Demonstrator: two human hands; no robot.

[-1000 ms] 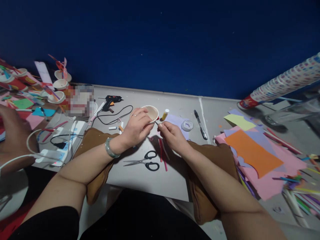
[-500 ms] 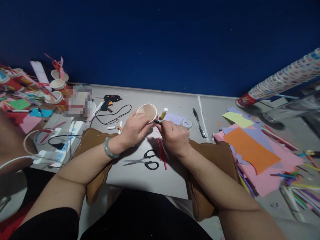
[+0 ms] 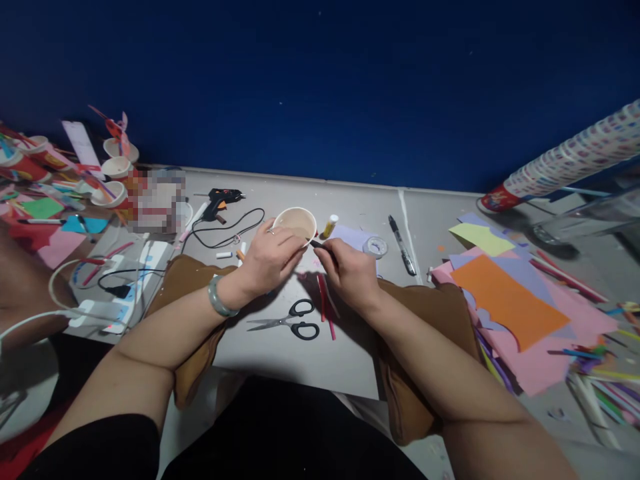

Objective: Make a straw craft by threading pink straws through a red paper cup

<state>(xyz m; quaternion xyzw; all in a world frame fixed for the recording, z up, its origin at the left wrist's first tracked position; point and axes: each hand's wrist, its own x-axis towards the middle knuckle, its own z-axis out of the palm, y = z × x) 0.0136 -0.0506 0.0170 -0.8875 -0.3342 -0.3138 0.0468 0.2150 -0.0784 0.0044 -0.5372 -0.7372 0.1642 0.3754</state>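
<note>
A paper cup is tilted with its pale inside facing me. My left hand is closed around its near side, with a bracelet at the wrist. In my right hand, thumb and fingers pinch a slim black pen-like tool, its front end at the cup's rim. Most of that tool is hidden by the fingers. Below the hands lie black-handled scissors, blades pointing left, and thin red strips. A glue stick stands just right of the cup.
A black glue gun with its cord lies back left, near a power strip. Right of the hands are a tape roll, a black marker and coloured paper. A long cup stack leans far right. Another person's arm shows at left.
The view has shifted slightly. The black tool's front end now sits a little higher against the cup's rim; both hands keep their hold.
</note>
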